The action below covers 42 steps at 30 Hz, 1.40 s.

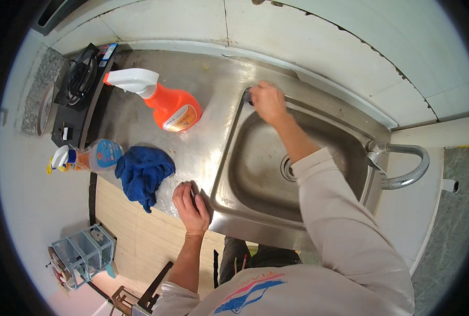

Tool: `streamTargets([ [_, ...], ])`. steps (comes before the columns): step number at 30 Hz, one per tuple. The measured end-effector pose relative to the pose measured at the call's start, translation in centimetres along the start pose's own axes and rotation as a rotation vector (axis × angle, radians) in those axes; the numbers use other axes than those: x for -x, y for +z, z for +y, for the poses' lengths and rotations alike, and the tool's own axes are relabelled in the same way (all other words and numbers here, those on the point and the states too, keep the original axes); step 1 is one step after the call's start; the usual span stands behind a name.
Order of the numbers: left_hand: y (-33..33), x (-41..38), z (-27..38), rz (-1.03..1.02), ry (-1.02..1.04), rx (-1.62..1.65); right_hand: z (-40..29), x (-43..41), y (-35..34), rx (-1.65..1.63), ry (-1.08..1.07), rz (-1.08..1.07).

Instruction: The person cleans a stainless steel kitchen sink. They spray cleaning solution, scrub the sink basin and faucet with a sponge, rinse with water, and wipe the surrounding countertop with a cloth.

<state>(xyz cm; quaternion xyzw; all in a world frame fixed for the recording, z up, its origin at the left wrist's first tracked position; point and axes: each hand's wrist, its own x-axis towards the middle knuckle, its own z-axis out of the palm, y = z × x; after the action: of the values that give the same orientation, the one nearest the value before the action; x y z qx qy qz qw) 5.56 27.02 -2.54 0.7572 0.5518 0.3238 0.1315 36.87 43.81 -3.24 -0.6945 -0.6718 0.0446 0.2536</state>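
Note:
My right hand [269, 101] reaches across the stainless steel sink [254, 158] and grips a dark scouring pad [248, 96], pressed on the rim at the sink's far left corner. Most of the pad is hidden by the fingers. My left hand [191, 208] rests on the front edge of the steel countertop, left of the sink, with its fingers bent; whether it holds anything cannot be told. Just left of it lies a crumpled blue cloth [144, 173]. An orange spray bottle [175, 106] with a white trigger head stands on the counter beyond the cloth.
A chrome faucet [410, 150] is at the sink's right end. Clear spray bottles [104, 155] stand at the counter's left front, beside the cloth. A black gas stove [76, 91] is at the far left. White wall panels run behind the sink. A small rack [85, 252] stands lower left.

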Motion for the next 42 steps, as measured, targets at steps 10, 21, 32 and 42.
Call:
streamTargets([
  [10,0.0,0.2,0.1,-0.002,-0.013,0.053,2.5,1.5,0.4,-0.046,-0.017,0.213],
  [21,-0.2,0.8,-0.2,-0.002,0.026,0.016,5.1,6.0,-1.7,0.015,0.049,0.341],
  [32,0.0,1.0,-0.7,0.010,-0.007,0.017,12.4,13.0,-6.8,0.098,0.104,0.377],
  [42,-0.1,0.6,-0.1,-0.004,0.057,-0.033,8.4,10.2,-2.2,0.260,0.208,0.472],
])
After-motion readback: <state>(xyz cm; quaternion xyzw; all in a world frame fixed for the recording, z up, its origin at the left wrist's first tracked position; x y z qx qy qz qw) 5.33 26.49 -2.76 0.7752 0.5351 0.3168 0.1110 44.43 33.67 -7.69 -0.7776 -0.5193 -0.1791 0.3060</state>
